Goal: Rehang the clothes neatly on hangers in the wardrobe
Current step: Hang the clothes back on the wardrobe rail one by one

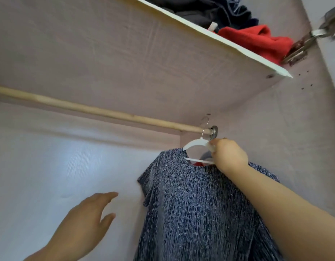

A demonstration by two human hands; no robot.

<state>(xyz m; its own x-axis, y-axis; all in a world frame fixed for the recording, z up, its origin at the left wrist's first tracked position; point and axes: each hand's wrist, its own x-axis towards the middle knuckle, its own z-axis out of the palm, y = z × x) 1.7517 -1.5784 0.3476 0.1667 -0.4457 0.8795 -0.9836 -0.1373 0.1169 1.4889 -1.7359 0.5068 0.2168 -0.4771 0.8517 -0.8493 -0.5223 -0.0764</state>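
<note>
A blue-grey speckled short-sleeved top hangs on a white plastic hanger. The hanger's metal hook sits over the wooden rail at its right end, beside the metal rail bracket. My right hand grips the hanger's right shoulder at the top's neckline. A bit of red shows inside the collar. My left hand hovers lower left of the top, fingers spread, holding nothing and touching nothing.
Above the rail a shelf carries folded dark clothes and a red garment. The wardrobe's right side wall is close to the top, with a door hinge up right. The rail left of the hanger is bare.
</note>
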